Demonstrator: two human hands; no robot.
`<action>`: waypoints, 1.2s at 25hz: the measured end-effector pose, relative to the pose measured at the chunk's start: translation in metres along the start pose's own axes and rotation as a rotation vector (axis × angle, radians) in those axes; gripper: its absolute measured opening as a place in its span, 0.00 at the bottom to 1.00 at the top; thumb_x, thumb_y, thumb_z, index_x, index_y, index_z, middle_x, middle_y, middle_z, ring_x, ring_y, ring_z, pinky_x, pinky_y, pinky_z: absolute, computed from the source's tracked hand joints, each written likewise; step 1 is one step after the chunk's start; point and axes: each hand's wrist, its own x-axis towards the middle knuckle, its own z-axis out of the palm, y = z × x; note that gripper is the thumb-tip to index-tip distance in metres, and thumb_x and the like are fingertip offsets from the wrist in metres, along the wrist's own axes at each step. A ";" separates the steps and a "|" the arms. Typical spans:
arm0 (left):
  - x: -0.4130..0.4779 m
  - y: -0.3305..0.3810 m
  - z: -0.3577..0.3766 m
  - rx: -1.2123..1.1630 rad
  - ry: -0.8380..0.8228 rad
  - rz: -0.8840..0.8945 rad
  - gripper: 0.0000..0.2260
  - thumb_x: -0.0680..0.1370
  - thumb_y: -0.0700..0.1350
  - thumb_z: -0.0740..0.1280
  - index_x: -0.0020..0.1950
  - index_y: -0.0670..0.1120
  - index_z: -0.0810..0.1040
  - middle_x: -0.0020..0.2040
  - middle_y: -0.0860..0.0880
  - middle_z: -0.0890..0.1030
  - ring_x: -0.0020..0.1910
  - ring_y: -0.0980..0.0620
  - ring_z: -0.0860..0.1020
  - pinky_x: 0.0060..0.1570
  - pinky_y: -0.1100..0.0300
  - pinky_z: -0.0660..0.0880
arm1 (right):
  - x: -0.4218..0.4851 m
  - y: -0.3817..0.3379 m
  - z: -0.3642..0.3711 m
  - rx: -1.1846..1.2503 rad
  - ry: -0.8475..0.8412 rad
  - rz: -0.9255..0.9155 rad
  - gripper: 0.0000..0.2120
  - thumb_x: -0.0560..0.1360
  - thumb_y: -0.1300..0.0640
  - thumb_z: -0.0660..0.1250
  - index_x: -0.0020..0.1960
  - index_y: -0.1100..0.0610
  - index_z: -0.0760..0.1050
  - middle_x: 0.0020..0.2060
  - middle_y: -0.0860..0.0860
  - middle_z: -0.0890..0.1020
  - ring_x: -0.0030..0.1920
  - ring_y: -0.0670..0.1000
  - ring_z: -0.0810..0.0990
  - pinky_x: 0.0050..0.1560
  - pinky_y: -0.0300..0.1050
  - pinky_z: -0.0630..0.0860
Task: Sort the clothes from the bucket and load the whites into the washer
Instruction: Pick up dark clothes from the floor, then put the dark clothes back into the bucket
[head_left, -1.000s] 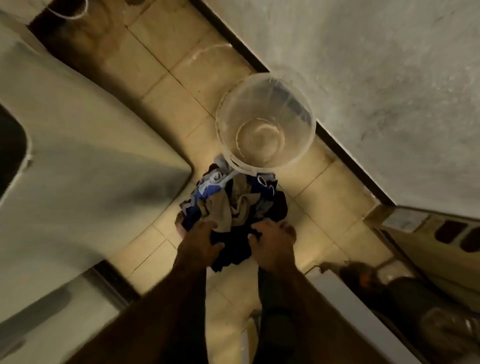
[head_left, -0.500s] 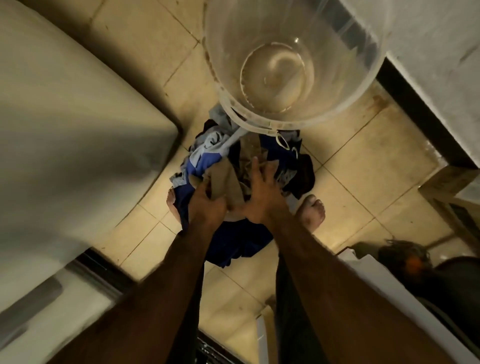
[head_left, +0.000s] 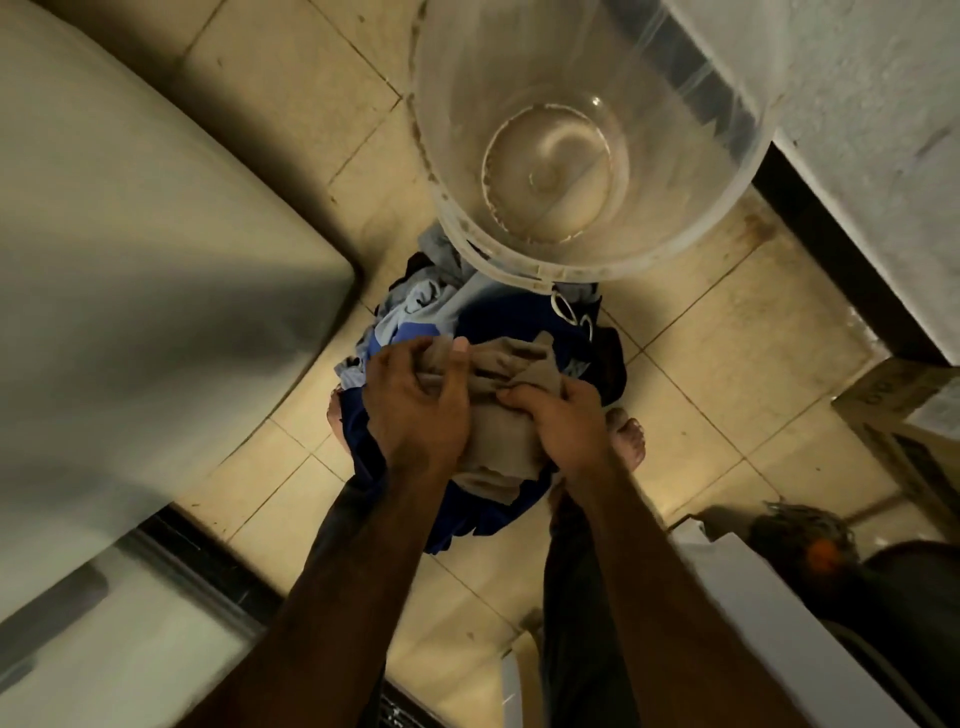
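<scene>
On the tiled floor (head_left: 727, 374), close against the person's bare feet, lies a heap of clothes (head_left: 519, 322). It is mostly dark blue, with pale blue and grey pieces at its far-left edge. On top of the heap sits a crumpled beige garment (head_left: 498, 441), and both hands are on it. The left grip (head_left: 415, 410) is clenched round the garment's left side, with cloth bunched between thumb and fingers. The right grip (head_left: 561, 421) grasps its right side, fingers curled into the folds. Just beyond the heap stands the see-through bucket (head_left: 452, 156), its bottom showing through the open top and its near rim overlapping the clothes. To the left rises the pale body of the washer (head_left: 130, 249). The toes of the right foot (head_left: 631, 436) show beside the right wrist. A cardboard box (head_left: 893, 415) stands at the right edge.
</scene>
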 end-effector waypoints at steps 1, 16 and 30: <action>-0.001 0.010 -0.002 -0.136 -0.106 -0.128 0.24 0.76 0.66 0.66 0.65 0.52 0.76 0.63 0.50 0.79 0.61 0.51 0.77 0.66 0.49 0.74 | -0.007 -0.004 -0.007 0.138 -0.016 0.048 0.03 0.65 0.49 0.77 0.38 0.42 0.85 0.37 0.44 0.87 0.42 0.50 0.86 0.38 0.39 0.80; 0.035 0.111 -0.002 -0.387 -0.459 -0.234 0.14 0.80 0.59 0.64 0.59 0.51 0.79 0.55 0.51 0.85 0.54 0.52 0.83 0.50 0.53 0.80 | 0.011 -0.153 -0.073 0.584 0.190 -0.130 0.20 0.79 0.41 0.66 0.59 0.56 0.78 0.52 0.55 0.87 0.52 0.54 0.87 0.57 0.51 0.82; 0.063 -0.042 0.062 0.466 -0.361 0.009 0.16 0.74 0.50 0.72 0.60 0.45 0.79 0.57 0.43 0.84 0.57 0.40 0.81 0.52 0.51 0.77 | 0.082 0.019 0.015 -0.223 0.105 0.041 0.13 0.80 0.53 0.67 0.37 0.53 0.77 0.39 0.52 0.81 0.49 0.57 0.82 0.53 0.51 0.76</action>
